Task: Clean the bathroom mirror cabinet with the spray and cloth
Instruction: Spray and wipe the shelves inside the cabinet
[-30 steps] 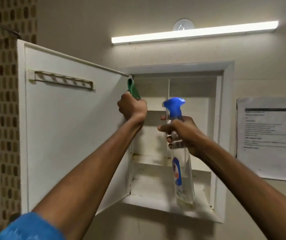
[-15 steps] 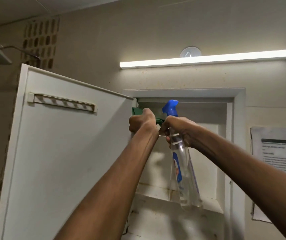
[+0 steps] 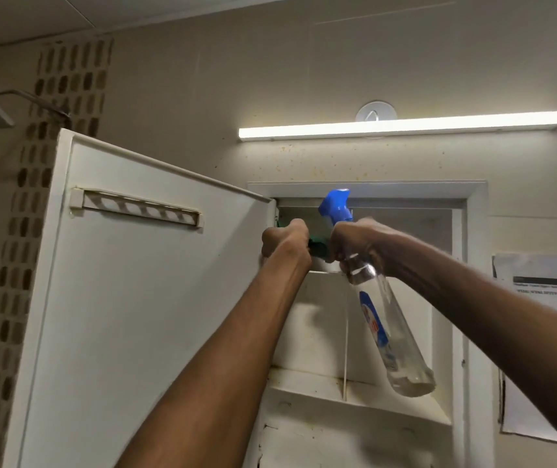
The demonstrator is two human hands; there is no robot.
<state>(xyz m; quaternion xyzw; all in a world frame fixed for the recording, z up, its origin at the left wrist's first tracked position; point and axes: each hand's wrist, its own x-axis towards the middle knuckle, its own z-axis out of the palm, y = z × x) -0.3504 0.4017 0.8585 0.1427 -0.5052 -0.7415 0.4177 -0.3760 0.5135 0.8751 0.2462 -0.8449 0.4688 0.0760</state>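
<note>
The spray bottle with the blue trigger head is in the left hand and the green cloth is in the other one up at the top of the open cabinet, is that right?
Not quite. The head view shows the spray bottle gripped by the right hand, not the left. The left hand holds the green cloth, up at the top of the open cabinet.

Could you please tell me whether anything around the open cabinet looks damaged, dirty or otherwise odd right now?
Yes: brownish specks dot the wall between the light and the cabinet. Inside, the shelf looks stained yellowish with grime along its edges. Nothing looks spilled or broken.
</note>
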